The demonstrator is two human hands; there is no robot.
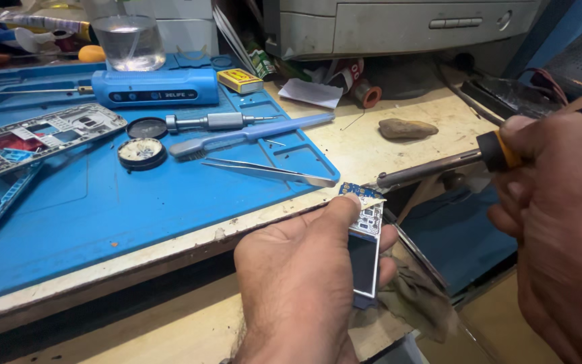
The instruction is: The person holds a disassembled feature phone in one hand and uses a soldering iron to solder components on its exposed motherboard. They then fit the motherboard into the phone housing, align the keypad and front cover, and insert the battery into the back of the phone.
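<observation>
1. the board (366, 232), a small phone part with a dark screen and a blue circuit strip at its top, sits in my left hand (304, 283) just past the bench (399, 152) edge. my thumb presses its upper end and my fingers close behind it, so the top strip faces up and stays free for the tip.
2. my right hand (560, 222) is wrapped tight round the iron (439, 168), gripped on the black and orange handle, far from the metal barrel. the tip rests right at the blue strip, touching or nearly so; i cannot tell which.
3. one board, one iron, two hands, both mine.
4. just beside the board lies one pair of tweezers (271, 172) on the blue mat (136, 216), points toward me, near to grab.
5. farther up the mat: one brush (250, 135), one screwdriver (217, 121), two round tins (143, 141), one blue case (156, 87) and one phone frame (35, 138) at the left.
6. off the mat: one stone (405, 128) on the bare bench, one glass (129, 40) of clear liquid at the back, one small yellow box (240, 81).
</observation>
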